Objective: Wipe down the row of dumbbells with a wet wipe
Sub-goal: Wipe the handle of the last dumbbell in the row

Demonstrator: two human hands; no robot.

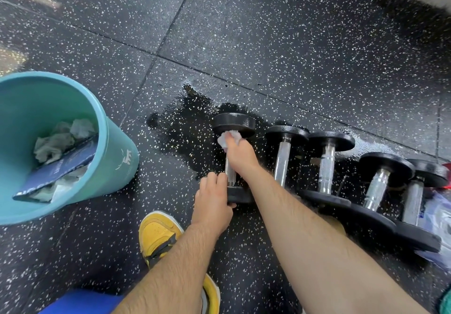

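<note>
Several black dumbbells with chrome handles lie in a row on the speckled rubber floor. The leftmost dumbbell [233, 123] is the one under my hands. My right hand [240, 155] grips a crumpled white wet wipe [227, 138] and presses it against the inner face of that dumbbell's far head, over the handle. My left hand [212, 200] holds the near head of the same dumbbell. To the right lie the second dumbbell [283, 157], the third [327, 164] and two more [380, 186].
A teal bin [114, 164] stands at the left, holding used wipes and a dark blue packet. A wet patch [188, 123] darkens the floor beside the leftmost dumbbell. My yellow shoe [158, 238] is near the bottom. A plastic bag [439, 218] lies at the right edge.
</note>
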